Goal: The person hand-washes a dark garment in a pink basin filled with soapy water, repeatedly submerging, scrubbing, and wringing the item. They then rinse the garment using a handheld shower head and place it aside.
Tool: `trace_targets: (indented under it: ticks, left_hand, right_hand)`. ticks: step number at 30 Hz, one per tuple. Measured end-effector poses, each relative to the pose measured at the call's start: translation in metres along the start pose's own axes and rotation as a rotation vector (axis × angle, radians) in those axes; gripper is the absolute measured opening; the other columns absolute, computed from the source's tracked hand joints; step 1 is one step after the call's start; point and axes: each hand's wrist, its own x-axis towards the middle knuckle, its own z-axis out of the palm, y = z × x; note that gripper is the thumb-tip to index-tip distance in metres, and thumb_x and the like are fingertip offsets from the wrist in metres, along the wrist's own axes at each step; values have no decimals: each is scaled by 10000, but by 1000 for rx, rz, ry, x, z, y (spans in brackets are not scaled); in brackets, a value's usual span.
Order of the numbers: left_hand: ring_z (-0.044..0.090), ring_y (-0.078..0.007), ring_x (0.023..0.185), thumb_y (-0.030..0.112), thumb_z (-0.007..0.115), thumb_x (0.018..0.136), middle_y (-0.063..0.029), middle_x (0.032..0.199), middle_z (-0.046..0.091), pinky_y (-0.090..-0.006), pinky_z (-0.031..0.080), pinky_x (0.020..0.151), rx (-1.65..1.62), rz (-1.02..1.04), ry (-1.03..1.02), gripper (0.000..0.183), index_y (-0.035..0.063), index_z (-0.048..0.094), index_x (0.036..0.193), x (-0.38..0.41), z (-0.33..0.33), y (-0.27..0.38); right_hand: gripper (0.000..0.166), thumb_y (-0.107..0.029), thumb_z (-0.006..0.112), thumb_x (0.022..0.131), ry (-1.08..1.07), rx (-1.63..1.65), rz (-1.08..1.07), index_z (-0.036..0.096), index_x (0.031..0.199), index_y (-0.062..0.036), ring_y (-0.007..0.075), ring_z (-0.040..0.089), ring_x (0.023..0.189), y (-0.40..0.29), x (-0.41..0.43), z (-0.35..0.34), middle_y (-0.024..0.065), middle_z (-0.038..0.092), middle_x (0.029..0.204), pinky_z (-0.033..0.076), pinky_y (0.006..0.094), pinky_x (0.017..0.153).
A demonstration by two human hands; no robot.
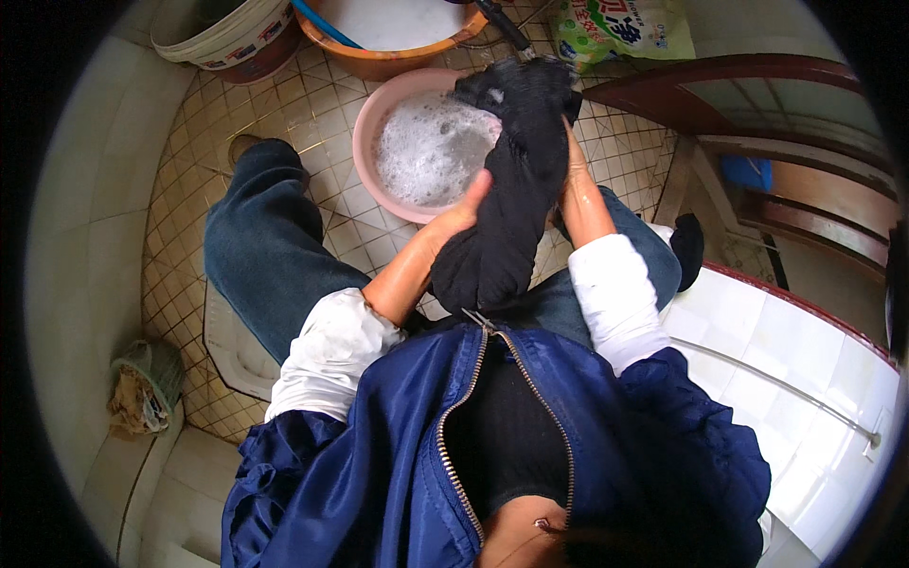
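A wet-looking black cloth garment point(508, 213) hangs between my two hands, over the right side of a pink plastic basin point(364, 153) holding foamy water point(429, 149). My left hand point(465, 209) grips the garment's left side, thumb up and the other fingers hidden behind the cloth. On its right side my right hand point(575, 170) holds the cloth, fingers mostly hidden. The garment's far end is blurred and its lower end bunches near my jacket's zip.
An orange-brown basin point(383, 64) of whitish water and a large bucket point(227, 42) stand beyond. A green printed bag point(625, 32) lies far right near a brown door point(660, 78). Left are a waste bin point(167, 376) and a squat toilet point(234, 355). A black sock point(687, 245) is at right.
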Motion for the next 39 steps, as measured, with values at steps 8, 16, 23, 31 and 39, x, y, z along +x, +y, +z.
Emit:
trace_targets:
  ticks: [8,16,23,31,39]
  left_hand:
    - [544,-201,890,495,541,796,-98,1027,571,-290,425,812,713,65,338,660,-47,471,1166,16,9,-6]
    - [533,-226,983,637,541,729,-139,1069,569,-313,418,870,91,107,358,770,-23,530,1124,12,20,-9]
    - [611,-203,611,615,537,747,-82,782,627,-319,529,573,-334,-104,146,597,51,600,933,5,27,-11]
    - [632,-266,731,637,447,782,-174,864,619,-371,538,663,-516,-40,-217,697,4,557,1053,-3,50,8]
    - [633,-263,790,600,477,790,-174,960,612,-375,542,685,-437,-46,-32,684,-4,526,1107,-6,45,4]
  right_hand:
    - [448,-226,694,702,-16,-1515,-420,549,1013,62,164,589,756,2,39,15,136,630,859,476,292,701]
    - [535,-377,674,671,207,-1876,-256,593,942,77,298,624,848,2,42,1,243,623,858,466,355,733]
    - [595,-447,488,854,114,-1204,212,441,1215,23,249,549,1010,17,-27,39,173,538,1151,436,350,853]
    - [535,-474,482,852,198,-10,-11,541,1122,-16,202,584,879,58,-58,-47,137,592,1031,481,309,781]
    - [465,-408,541,831,-72,-64,-61,567,1083,-18,186,588,837,37,-33,-18,124,601,982,490,288,726]
